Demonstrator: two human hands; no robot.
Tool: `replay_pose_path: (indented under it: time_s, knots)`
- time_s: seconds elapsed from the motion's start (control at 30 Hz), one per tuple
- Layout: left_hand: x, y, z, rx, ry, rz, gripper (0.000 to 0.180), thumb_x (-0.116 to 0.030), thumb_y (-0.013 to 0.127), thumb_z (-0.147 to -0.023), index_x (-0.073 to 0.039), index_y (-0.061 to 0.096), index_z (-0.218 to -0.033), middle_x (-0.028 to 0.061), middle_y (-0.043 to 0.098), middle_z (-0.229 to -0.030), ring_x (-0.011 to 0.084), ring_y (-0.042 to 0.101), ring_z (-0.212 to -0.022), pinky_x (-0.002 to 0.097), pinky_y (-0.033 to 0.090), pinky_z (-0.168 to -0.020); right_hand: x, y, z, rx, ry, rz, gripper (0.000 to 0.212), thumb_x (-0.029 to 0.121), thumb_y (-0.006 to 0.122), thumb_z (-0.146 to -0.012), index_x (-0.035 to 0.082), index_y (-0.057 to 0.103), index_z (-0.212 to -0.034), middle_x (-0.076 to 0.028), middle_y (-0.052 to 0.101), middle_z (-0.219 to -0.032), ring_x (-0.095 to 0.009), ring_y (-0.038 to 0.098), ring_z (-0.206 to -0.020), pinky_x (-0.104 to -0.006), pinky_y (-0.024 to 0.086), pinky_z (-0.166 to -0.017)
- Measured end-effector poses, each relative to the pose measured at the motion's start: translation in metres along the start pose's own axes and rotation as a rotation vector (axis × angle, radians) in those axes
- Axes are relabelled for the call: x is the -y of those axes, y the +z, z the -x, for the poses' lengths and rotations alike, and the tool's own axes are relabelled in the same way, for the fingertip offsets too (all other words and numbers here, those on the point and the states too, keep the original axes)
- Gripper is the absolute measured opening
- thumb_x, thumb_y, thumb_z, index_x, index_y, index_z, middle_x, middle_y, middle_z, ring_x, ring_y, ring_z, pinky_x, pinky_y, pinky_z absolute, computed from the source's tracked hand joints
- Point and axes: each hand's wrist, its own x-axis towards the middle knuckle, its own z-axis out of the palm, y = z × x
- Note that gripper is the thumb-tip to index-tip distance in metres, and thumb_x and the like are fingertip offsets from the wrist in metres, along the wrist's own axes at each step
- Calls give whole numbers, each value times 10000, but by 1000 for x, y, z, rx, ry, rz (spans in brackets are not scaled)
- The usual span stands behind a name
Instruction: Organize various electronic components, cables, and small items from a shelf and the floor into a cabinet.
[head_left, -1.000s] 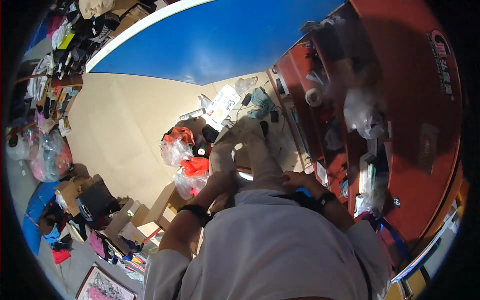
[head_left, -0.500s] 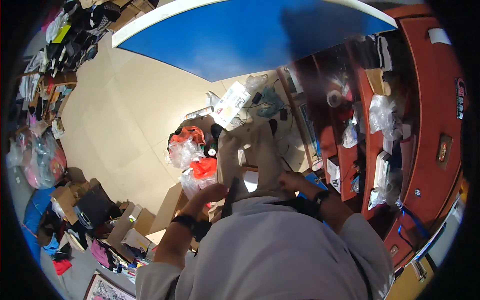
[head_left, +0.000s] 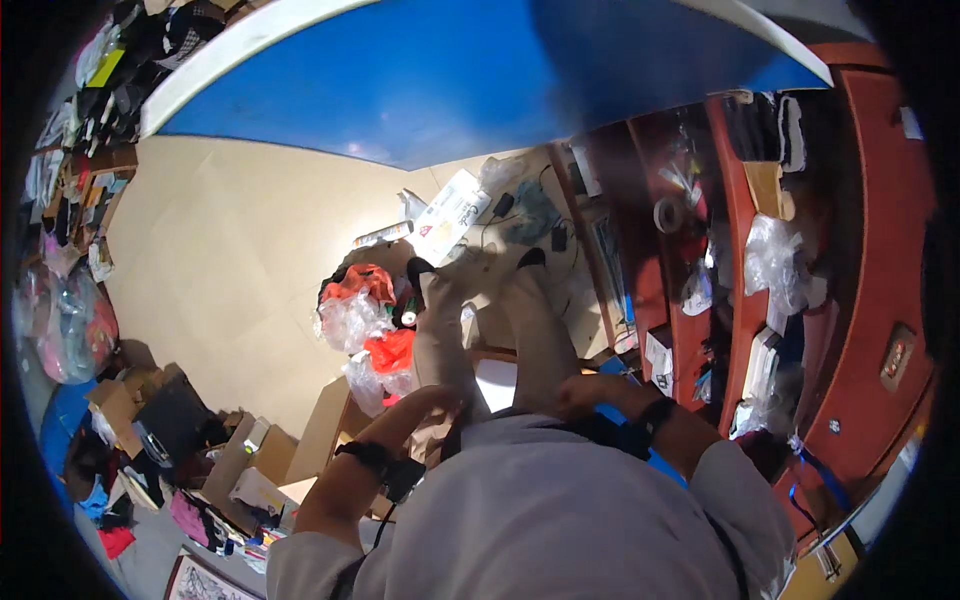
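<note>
Pale floor tiles (head_left: 220, 230) are overhung at the far side by a smooth blue panel (head_left: 430, 80) with a curved white rim. Both hands are held low, at the front of the hips. By the left hand (head_left: 437, 396), bent inward at the wrist, the left thigh of the beige trousers (head_left: 540, 345) is neared; its fingertips are hidden, so whether anything is pinched cannot be told. On the right hand (head_left: 577, 393) the fingers are curled against the right hip, just beyond the hem of the grey shirt (head_left: 560, 500); whether cloth is gripped cannot be told. Dark bands are worn on both forearms.

Compared with half a second ago, the panel's left corner is seen farther left; both hands are kept at hip level.

Beside the left shin, crinkled clear plastic (head_left: 355, 322) and a glossy red bag (head_left: 390, 350) are heaped. Beyond these, a flat white box (head_left: 450, 218) is laid by a slim tube (head_left: 383, 235). To the right, bags and papers are held on red cabinet shelves (head_left: 745, 230).
</note>
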Motion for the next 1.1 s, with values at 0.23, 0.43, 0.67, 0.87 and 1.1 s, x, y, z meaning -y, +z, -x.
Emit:
replay_pose_path:
  time_s: [0.23, 0.43, 0.67, 0.87, 1.1]
  knots:
    - [-37, -38, -72, -489, 29, -646, 334, -135, 634, -758, -65, 601, -1083, 152, 614, -1032, 343, 566, -1044, 443, 446, -910, -91, -28, -64, -895, 22, 155, 569, 325, 692, -782, 99, 505, -1269, -224, 425, -1364, -376, 434, -1244, -465, 413, -985]
    - [12, -68, -125, -734, 290, -688, 412, -123, 634, -678, -83, 611, -1088, 114, 613, -1100, 327, 517, -1151, 473, 345, -1030, -119, -56, -117, -1364, 7, 365, 660, 309, 717, -737, 111, 484, -1323, -216, 306, -1459, -424, 287, -1354, -515, 309, -1075]
    - [15, -58, -135, -795, 178, -891, 312, -223, 573, -742, -75, 641, -1009, 96, 612, -1130, 314, 502, -1188, 483, 305, -1058, -134, -73, -143, -1499, 41, 405, 645, 331, 724, -705, 134, 535, -1289, -171, 331, -1451, -423, 262, -1360, -536, 263, -1091]
    - [65, -20, -141, -947, 253, -1131, 293, -220, 601, -697, -73, 646, -947, 96, 610, -1091, 319, 483, -1186, 503, 289, -1071, -189, -28, -179, -1689, 63, 465, 576, 341, 689, -752, 148, 556, -1279, -160, 339, -1444, -405, 261, -1354, -546, 243, -1093]
    - [9, 17, -172, -1043, 226, -1324, 215, -183, 637, -691, -69, 663, -871, 112, 625, -1030, 303, 521, -1079, 473, 328, -1026, -193, 6, -148, -2021, -81, 415, 466, 297, 678, -743, 105, 601, -1160, -133, 453, -1319, -382, 329, -1315, -527, 272, -1084]
